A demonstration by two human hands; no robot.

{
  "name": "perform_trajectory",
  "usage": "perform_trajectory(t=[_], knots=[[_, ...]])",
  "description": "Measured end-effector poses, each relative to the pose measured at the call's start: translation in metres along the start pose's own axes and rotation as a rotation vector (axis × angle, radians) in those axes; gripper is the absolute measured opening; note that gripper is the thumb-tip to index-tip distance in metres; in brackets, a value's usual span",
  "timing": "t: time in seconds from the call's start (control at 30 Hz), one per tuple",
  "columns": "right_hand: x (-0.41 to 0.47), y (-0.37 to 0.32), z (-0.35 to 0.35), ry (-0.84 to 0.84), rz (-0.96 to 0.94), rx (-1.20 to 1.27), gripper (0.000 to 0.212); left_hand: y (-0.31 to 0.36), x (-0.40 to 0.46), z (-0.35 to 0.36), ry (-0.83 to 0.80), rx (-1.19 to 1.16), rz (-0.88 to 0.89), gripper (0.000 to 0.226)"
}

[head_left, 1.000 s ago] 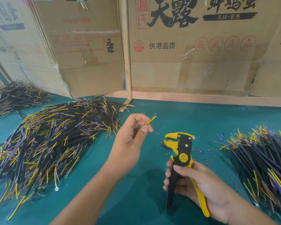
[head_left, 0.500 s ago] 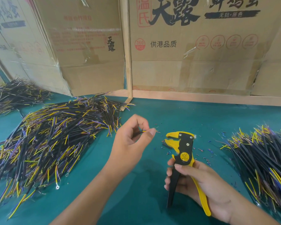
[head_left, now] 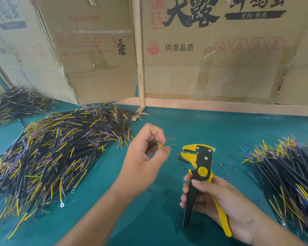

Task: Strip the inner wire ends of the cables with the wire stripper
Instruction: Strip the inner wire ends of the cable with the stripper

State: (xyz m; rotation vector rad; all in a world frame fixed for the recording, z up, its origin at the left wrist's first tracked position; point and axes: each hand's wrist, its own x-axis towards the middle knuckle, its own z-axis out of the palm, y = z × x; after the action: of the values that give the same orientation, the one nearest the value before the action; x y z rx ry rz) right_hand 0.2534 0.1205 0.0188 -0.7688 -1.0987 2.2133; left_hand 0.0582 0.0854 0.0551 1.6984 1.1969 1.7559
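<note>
Far side: flattened cardboard boxes (head_left: 212,55) with black Chinese print wall off the bench, a wooden post (head_left: 140,50) standing between them. Teal table mat (head_left: 149,219) runs under everything. Left of you, big heap of black cables (head_left: 57,151) with yellow and purple inner wires, some with ring terminals; a smaller cable heap (head_left: 14,102) sits far left. Right side, another pile of cables (head_left: 288,178), ends fanned toward the centre. Your right hand (head_left: 219,203) is near and right of centre, fingers curled round the handles of the yellow-and-black wire stripper (head_left: 201,167); tool is upright, head pointing far-left, jaws slightly apart, nothing in them. Your left hand (head_left: 146,157) is raised left of the stripper head, thumb and fingers pinching one cable end (head_left: 159,143), yellow and purple wires poking out between the fingertips, close to the jaws but apart. Tiny insulation scraps (head_left: 226,167) litter the mat around the stripper head.
</note>
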Motion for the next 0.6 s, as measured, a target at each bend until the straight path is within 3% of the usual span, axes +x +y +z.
perform_trajectory(t=[0.33,0.6], knots=[[-0.0014,-0.0018,0.0033,0.004,-0.002,-0.001,0.025,-0.0017,-0.0032,-0.0007,-0.052,0.156,0.037,0.006],[-0.0077,-0.0079,0.0086,-0.074,-0.048,0.007,0.015,0.0000,-0.0052,-0.0006,-0.045,0.304,0.118,0.016]])
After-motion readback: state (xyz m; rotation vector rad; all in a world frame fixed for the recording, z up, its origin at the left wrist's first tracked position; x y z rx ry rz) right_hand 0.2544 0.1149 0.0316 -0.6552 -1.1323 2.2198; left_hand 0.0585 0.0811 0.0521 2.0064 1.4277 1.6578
